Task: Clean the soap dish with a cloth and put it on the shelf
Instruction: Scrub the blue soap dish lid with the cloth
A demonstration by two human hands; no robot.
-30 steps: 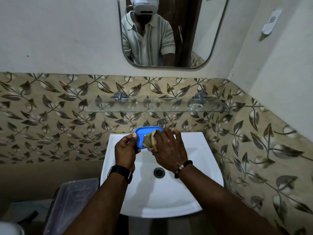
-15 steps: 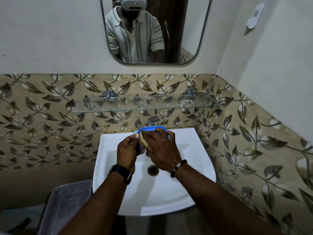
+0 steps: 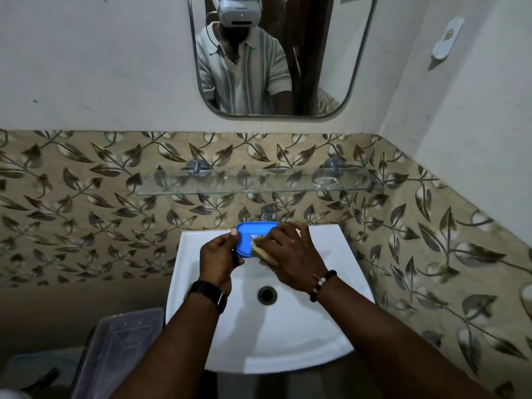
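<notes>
A blue soap dish [image 3: 250, 237] is held over the back of the white sink [image 3: 331, 326]. My left hand [image 3: 218, 257] grips its left edge. My right hand [image 3: 290, 254] presses a yellowish cloth [image 3: 263, 253] against the dish's right side and covers part of it. The glass shelf [image 3: 259, 184] hangs on the leaf-patterned tiles just above, with nothing on it but a faint clear item near its right end.
A tap [image 3: 268, 213] stands behind the dish. A mirror [image 3: 282, 53] hangs above the shelf. A lidded plastic bin [image 3: 121, 349] stands at the sink's lower left. The right wall [image 3: 460, 139] is close, with a white fitting [image 3: 447, 38] on it.
My right hand with the cloth has shifted across the dish, uncovering more of the blue face. The dish stays in my left hand over the sink.
</notes>
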